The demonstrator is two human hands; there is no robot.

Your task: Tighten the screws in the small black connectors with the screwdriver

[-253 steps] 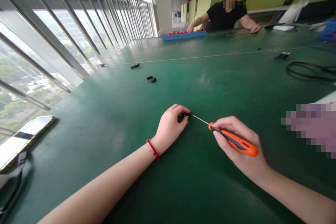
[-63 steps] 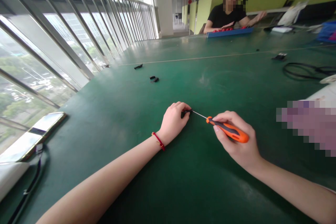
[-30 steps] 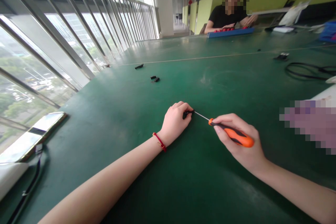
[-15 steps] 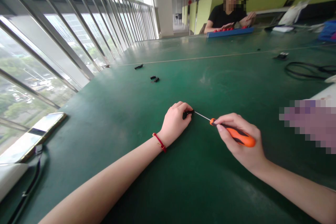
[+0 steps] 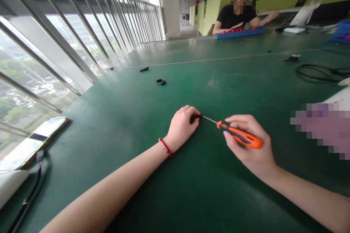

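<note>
My left hand (image 5: 181,126) rests on the green tabletop (image 5: 142,116), its fingers closed around a small black part (image 5: 194,118). Most of that part is hidden by the fingers, so its exact kind cannot be made out. A screwdriver (image 5: 241,136) with an orange and black handle lies in my right hand (image 5: 257,156), between thumb and fingers. Its thin metal shaft points left, and the tip meets the right end of the black part.
Several small black pieces (image 5: 162,82) lie farther back. A phone (image 5: 35,140) and a cable (image 5: 34,189) are at left by the railing (image 5: 90,11). At right is a coiled black cable (image 5: 314,76). Across the table sits a person (image 5: 236,16) behind a blue tray (image 5: 240,34).
The screwdriver handle has turned and shifted slightly left, and my right fingers have loosened and spread a little around it. My left hand has stayed put. The person opposite has moved a hand outward.
</note>
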